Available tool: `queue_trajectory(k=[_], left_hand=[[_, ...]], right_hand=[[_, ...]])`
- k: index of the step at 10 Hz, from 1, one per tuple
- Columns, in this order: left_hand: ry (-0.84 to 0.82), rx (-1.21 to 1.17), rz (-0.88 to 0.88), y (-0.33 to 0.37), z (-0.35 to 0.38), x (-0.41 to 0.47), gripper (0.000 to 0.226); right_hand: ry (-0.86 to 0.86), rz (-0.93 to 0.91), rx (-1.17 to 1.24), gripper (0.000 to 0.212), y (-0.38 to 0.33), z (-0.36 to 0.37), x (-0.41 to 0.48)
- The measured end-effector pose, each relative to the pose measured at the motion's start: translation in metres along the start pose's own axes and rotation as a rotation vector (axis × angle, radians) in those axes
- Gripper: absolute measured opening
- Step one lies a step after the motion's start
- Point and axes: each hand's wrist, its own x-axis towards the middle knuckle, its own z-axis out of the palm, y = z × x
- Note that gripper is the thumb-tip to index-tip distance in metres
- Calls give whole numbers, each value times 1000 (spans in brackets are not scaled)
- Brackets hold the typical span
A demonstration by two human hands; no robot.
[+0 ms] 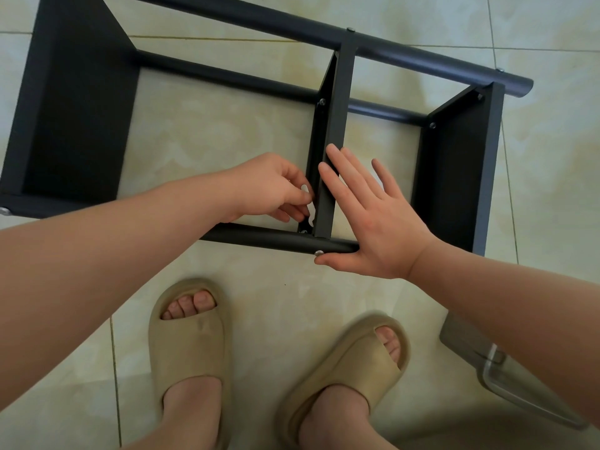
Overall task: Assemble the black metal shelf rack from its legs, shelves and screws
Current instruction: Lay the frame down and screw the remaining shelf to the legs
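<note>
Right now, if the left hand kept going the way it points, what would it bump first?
Probably the middle shelf, just past the left hand and the small pale tool it pinches; depth is hard to judge.

The place looked like a home. Glossy cream floor tiles [552, 190] spread everywhere, and beige house slippers [191, 345] stood at six o'clock.

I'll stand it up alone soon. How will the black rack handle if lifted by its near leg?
Probably stiff: the rack joins shelves to tubular legs at visible screws. Unlikely to roll, being boxy. The near leg may flex; the left hand pinches a pale tool at that joint.
</note>
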Motion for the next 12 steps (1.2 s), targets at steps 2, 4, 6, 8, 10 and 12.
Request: queue_trajectory(k=[2, 4, 6, 8, 10, 12], left_hand=[[-53, -58, -2, 1, 1, -1, 9], [-60, -76, -2, 1, -1, 1, 8], [-68, -18, -7, 0, -2, 0, 7], [-65, -96, -27, 2, 0, 1, 9], [-48, -8, 5, 2, 1, 2, 11], [-64, -212, -91, 1, 2, 1, 7]], right_hand=[[3, 0, 0, 111, 1, 0, 0], [-1, 0, 1, 111, 1, 0, 0], [-5, 2, 1, 111, 1, 0, 0], [-3, 1, 2, 111, 0, 0, 0], [-12, 4, -6, 112, 1, -2, 0], [-7, 6, 3, 112, 0, -2, 0]])
